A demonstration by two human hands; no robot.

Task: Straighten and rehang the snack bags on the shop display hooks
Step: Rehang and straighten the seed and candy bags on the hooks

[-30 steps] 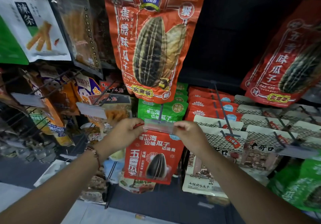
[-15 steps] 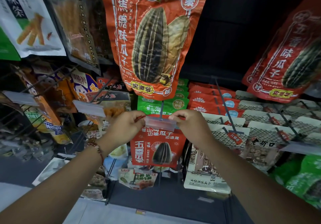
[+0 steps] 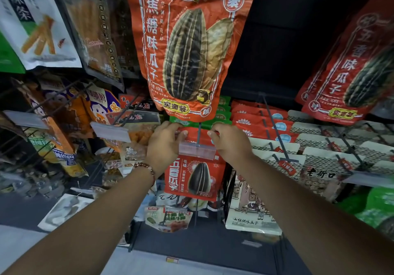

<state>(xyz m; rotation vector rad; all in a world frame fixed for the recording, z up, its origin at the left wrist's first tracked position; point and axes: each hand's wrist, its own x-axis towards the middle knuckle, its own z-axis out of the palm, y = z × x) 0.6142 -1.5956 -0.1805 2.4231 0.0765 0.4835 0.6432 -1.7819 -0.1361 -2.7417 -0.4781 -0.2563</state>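
Holding a red seed bag at its hook

Gripping the top corners of a small red sunflower-seed bag (image 3: pixel 193 176), the person is reaching both arms up into the display rack. The left hand (image 3: pixel 164 144), a beaded bracelet (image 3: pixel 147 168) at its wrist, is pinching the bag's upper left corner, and the right hand (image 3: pixel 230 142) is pinching the upper right corner. Between the two hands a thin metal hook (image 3: pixel 199 134) is running out toward us, ending in a clear price-tag holder (image 3: pixel 197 151) that is lying across the bag's upper front. I cannot tell whether the bag's hole is on the hook. A large orange seed bag (image 3: pixel 187 46) is hanging just above the hands, its bottom edge close to the knuckles. Green bags (image 3: pixel 219 117) are sitting behind on the same hook. Beige bags (image 3: pixel 298 153) are filling the rack's right side.
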